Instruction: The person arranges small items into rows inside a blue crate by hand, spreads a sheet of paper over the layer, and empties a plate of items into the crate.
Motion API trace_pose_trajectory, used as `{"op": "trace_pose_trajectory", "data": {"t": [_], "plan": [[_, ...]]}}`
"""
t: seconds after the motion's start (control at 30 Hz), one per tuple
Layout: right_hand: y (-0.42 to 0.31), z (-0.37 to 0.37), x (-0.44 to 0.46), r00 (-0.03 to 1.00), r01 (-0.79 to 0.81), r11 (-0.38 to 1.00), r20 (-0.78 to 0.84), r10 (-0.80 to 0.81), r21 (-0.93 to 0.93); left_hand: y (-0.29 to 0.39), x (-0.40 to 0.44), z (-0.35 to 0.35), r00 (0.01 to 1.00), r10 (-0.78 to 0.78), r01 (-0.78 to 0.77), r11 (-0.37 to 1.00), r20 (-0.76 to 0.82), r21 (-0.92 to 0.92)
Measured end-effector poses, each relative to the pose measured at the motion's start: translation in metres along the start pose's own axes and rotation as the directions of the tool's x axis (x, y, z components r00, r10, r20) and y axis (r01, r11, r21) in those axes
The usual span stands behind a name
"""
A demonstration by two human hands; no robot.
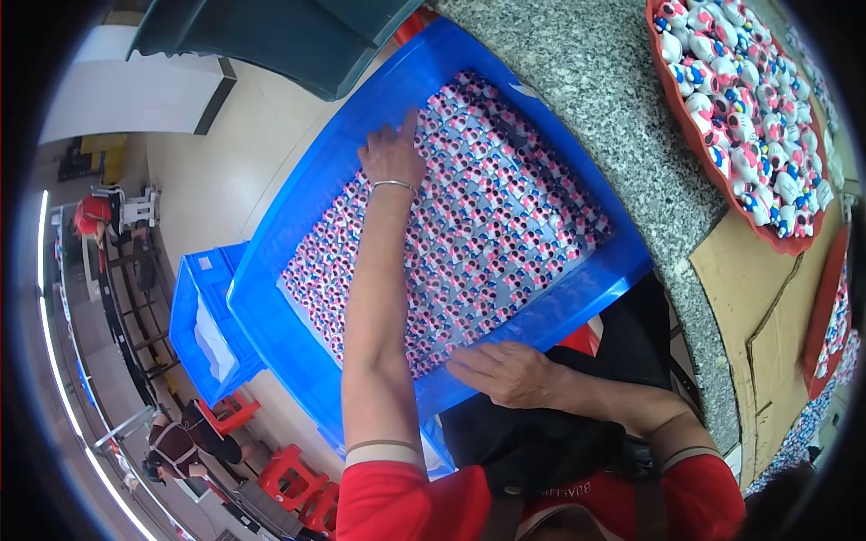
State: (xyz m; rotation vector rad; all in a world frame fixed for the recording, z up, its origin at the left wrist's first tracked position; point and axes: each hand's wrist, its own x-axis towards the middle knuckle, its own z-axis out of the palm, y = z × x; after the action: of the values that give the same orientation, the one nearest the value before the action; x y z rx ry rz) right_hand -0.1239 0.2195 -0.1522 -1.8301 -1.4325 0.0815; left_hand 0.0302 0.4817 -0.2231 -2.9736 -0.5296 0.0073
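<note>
A large blue bin (622, 287) lies in front of me, with many small pink, white and blue figures (478, 207) set close together on a pale sheet inside it. My left hand (393, 158), with a bangle at the wrist, reaches over the far left part of the figures, its fingers apart and nothing visible in them. At the near edge of the bin is my right hand (507, 371), its fingers curled close together beside the nearest figures. Whether it holds anything is hidden.
A speckled stone counter (586, 90) runs along the right, bearing a red scalloped tray (672, 99) heaped with figures and some cardboard (749, 279). Smaller blue crates (194, 298), red stools (289, 478) and a dark green container (271, 36) stand leftward. Two people are farther off.
</note>
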Motion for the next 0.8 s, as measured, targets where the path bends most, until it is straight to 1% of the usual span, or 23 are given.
{"op": "trace_pose_trajectory", "data": {"t": [0.03,0.1,0.2,0.23,0.27,0.37,0.43,0.57,0.7,0.73,0.77,0.8], "plan": [[0.000,-0.001,0.000,1.000,0.000,1.000,0.002,0.000,-0.004,0.001,0.002,0.002,1.000,0.000,0.000,1.000,-0.002,-0.004],[-0.001,-0.002,0.001,1.000,-0.007,1.000,0.005,0.007,0.002,0.005,0.004,0.006,0.999,0.013,-0.015,0.998,0.032,0.062],[0.001,-0.001,0.000,1.000,-0.003,0.999,-0.001,0.003,0.034,0.007,0.008,0.002,0.999,0.004,-0.006,0.999,0.042,0.043],[0.001,-0.001,0.000,1.000,-0.004,1.000,-0.001,0.004,0.031,0.010,0.009,-0.004,0.998,-0.012,0.013,1.000,0.058,-0.017],[0.001,-0.001,0.000,1.000,-0.001,0.999,-0.005,0.001,0.037,0.013,0.011,-0.006,0.998,-0.012,0.013,1.000,0.057,-0.020],[0.001,0.000,-0.001,1.000,0.000,0.999,-0.009,0.000,0.047,0.018,0.017,-0.003,0.999,0.029,-0.029,0.999,0.017,-0.024],[0.001,0.000,-0.001,1.000,-0.001,0.999,-0.012,0.002,0.046,0.021,0.021,0.001,0.996,0.080,-0.079,0.997,-0.029,0.012],[0.003,0.000,-0.002,1.000,-0.001,0.998,0.001,0.001,0.066,0.028,0.027,-0.003,0.999,0.054,-0.054,0.997,-0.001,-0.050],[0.001,-0.001,-0.003,0.999,-0.018,0.997,0.045,0.014,0.080,0.034,0.033,0.003,0.988,0.156,-0.157,0.987,-0.019,-0.024],[-0.001,0.000,-0.003,0.999,-0.031,0.997,0.043,0.028,0.070,0.032,0.031,0.003,0.990,0.135,-0.136,0.991,-0.043,-0.003],[-0.002,0.002,-0.004,0.999,-0.043,0.989,0.023,0.040,0.139,0.031,0.031,0.000,0.989,0.128,-0.128,0.992,-0.076,0.007],[-0.002,0.002,-0.005,0.998,-0.067,0.980,-0.003,0.068,0.190,0.031,0.025,-0.011,0.982,0.135,-0.146,0.986,-0.132,-0.084]]}}
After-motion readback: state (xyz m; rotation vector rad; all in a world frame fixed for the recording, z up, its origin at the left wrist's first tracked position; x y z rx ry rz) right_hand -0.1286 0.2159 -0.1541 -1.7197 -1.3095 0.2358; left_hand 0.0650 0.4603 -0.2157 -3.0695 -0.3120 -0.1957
